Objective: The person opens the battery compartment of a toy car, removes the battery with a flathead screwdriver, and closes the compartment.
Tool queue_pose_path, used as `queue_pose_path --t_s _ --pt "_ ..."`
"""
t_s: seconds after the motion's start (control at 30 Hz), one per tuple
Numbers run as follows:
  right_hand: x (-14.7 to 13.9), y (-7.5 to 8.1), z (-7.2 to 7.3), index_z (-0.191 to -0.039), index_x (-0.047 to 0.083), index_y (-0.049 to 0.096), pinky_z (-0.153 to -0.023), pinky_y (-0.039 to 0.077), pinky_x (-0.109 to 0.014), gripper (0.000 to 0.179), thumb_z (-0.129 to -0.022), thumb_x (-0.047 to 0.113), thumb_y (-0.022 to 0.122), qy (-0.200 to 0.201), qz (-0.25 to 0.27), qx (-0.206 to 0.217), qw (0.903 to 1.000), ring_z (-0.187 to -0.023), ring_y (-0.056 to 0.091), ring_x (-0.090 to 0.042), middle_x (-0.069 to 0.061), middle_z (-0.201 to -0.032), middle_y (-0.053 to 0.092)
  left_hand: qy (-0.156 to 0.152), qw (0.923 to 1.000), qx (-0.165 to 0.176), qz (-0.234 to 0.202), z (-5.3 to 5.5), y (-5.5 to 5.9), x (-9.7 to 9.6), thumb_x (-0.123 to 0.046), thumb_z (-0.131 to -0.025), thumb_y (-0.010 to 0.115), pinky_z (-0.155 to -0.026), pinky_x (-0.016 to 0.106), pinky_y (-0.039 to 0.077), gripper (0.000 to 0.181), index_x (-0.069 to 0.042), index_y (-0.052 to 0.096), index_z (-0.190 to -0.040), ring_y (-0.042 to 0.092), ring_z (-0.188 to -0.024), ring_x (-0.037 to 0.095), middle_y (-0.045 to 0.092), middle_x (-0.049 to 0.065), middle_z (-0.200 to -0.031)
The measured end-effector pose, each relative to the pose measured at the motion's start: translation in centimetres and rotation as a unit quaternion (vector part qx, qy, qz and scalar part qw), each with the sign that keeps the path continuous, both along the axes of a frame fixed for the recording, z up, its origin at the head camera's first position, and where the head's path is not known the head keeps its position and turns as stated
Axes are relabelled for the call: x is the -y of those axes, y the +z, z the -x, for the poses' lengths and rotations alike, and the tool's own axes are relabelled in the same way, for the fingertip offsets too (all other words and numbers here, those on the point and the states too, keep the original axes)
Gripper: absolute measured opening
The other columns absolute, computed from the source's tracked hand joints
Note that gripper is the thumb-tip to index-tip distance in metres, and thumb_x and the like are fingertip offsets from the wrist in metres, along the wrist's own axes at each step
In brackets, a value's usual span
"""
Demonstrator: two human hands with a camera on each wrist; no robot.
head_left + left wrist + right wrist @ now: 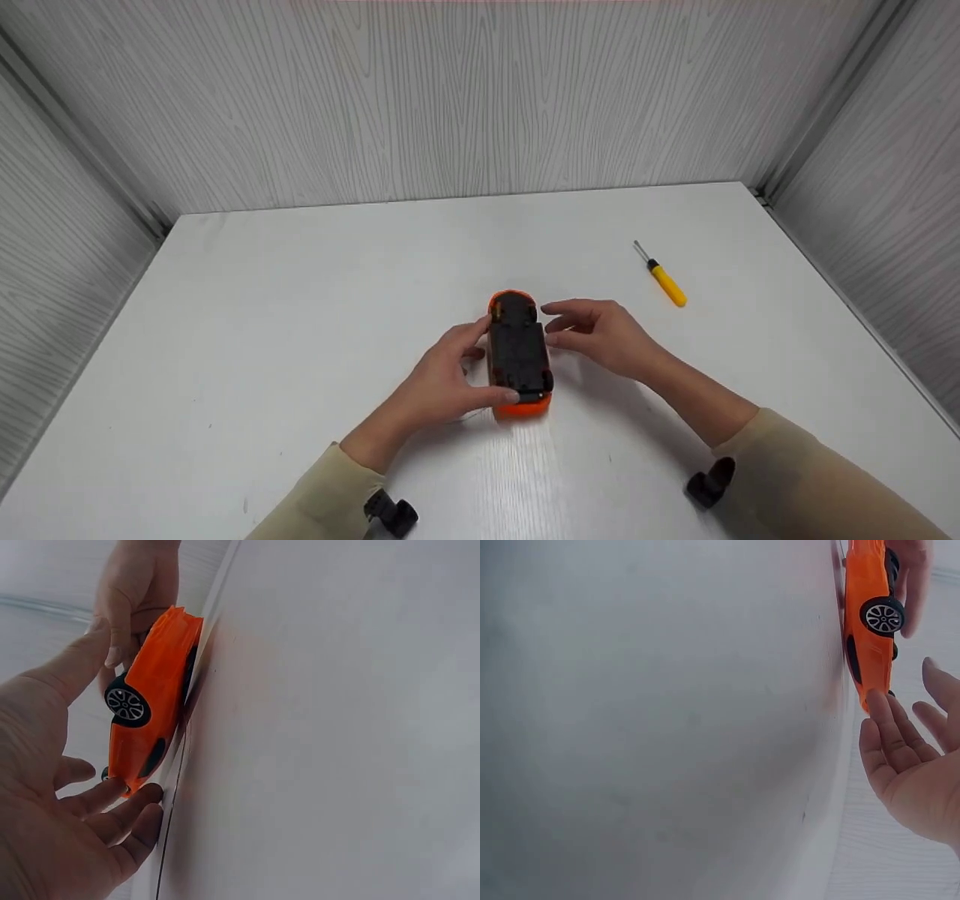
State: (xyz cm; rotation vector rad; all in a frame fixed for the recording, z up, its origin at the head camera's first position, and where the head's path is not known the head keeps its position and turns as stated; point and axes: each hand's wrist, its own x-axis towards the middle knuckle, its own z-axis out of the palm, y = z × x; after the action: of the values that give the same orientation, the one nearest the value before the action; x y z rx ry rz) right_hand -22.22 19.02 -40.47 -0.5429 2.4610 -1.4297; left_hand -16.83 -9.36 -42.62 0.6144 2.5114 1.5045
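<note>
An orange toy car (pixel 519 349) lies upside down on the white table, its black underside facing up. My left hand (pixel 442 379) holds it from the left, with the thumb across one end of the underside and the index fingertip at the side near the far end. On the car's right, my right hand (pixel 600 334) hovers close by, fingers loosely bent and holding nothing. Both wrist views show the car's orange side and silver-spoked wheels (pixel 126 705) (pixel 883 617). Part of the car's left side is hidden behind the left hand in the head view.
A screwdriver (pixel 664 279) with a yellow handle lies on the table (pixel 300 322), farther back to the right. Pale wood-grain panels (pixel 465 97) enclose the table at the back and both sides.
</note>
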Motion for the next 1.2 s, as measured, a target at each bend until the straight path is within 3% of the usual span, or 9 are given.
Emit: queue_pose_path --t_s 0.17,0.33,0.43,0.6,0.77,1.2 --pt "0.2 -0.1 0.0 -0.143 0.011 0.068 -0.096 0.057 -0.04 0.05 -0.096 0.021 0.082 0.01 0.0 0.004 0.9999 -0.103 0.076 -0.022 -0.006 -0.117 0.077 -0.002 0.9997 -0.013 0.02 0.1 -0.3 -0.2 -0.045 -0.078 0.095 -0.114 0.039 0.043 0.113 -0.013 0.033 -0.168 0.055 -0.131 0.017 0.039 -0.001 -0.164" --pt "0.4 -0.2 0.0 -0.144 0.014 0.068 -0.097 0.056 -0.043 0.051 -0.095 0.022 0.083 0.016 -0.013 -0.001 0.9998 -0.102 0.076 -0.021 -0.006 -0.119 0.077 -0.013 0.999 -0.019 0.038 0.2 -0.5 -0.3 -0.044 -0.076 0.096 -0.119 0.038 0.037 0.12 -0.014 0.027 -0.169 0.043 -0.146 0.013 0.031 -0.004 -0.17" --pt "0.5 -0.2 0.1 -0.144 0.017 0.068 -0.098 0.055 -0.045 0.052 -0.095 0.024 0.083 0.019 -0.022 -0.002 0.9996 -0.102 0.075 -0.021 -0.006 -0.121 0.076 -0.012 0.9986 -0.019 0.048 0.2 -0.6 -0.2 -0.045 -0.075 0.096 -0.119 0.041 0.036 0.121 -0.02 0.026 -0.17 0.043 -0.147 0.014 0.04 -0.003 -0.166" --pt "0.6 -0.3 0.3 -0.145 0.02 0.068 -0.096 0.055 -0.045 0.053 -0.095 0.023 0.083 0.03 -0.028 -0.002 0.9991 -0.104 0.075 -0.022 -0.006 -0.124 0.075 -0.001 0.9975 -0.018 0.069 0.0 -0.6 -0.2 -0.051 -0.074 0.095 -0.111 0.046 0.042 0.12 -0.028 0.027 -0.17 0.054 -0.127 0.02 0.06 0.0 -0.139" --pt "0.6 -0.3 0.5 -0.148 0.019 0.065 -0.093 0.057 -0.044 0.055 -0.095 0.017 0.082 0.052 -0.038 -0.01 0.9979 -0.104 0.075 -0.025 -0.008 -0.127 0.073 0.001 0.9974 -0.015 0.071 0.1 -0.7 -0.2 -0.054 -0.073 0.095 -0.109 0.045 0.043 0.122 -0.027 0.026 -0.17 0.054 -0.123 0.018 0.061 0.0 -0.133" --pt "0.6 -0.2 1.1 -0.152 0.023 0.061 -0.095 0.056 -0.043 0.058 -0.097 0.017 0.08 0.082 -0.064 0.006 0.9946 -0.105 0.073 -0.023 -0.007 -0.124 0.073 0.001 0.9976 -0.016 0.068 0.3 -1.2 -0.1 -0.056 -0.071 0.095 -0.11 0.046 0.042 0.123 -0.026 0.028 -0.17 0.053 -0.125 0.018 0.06 0.0 -0.137"
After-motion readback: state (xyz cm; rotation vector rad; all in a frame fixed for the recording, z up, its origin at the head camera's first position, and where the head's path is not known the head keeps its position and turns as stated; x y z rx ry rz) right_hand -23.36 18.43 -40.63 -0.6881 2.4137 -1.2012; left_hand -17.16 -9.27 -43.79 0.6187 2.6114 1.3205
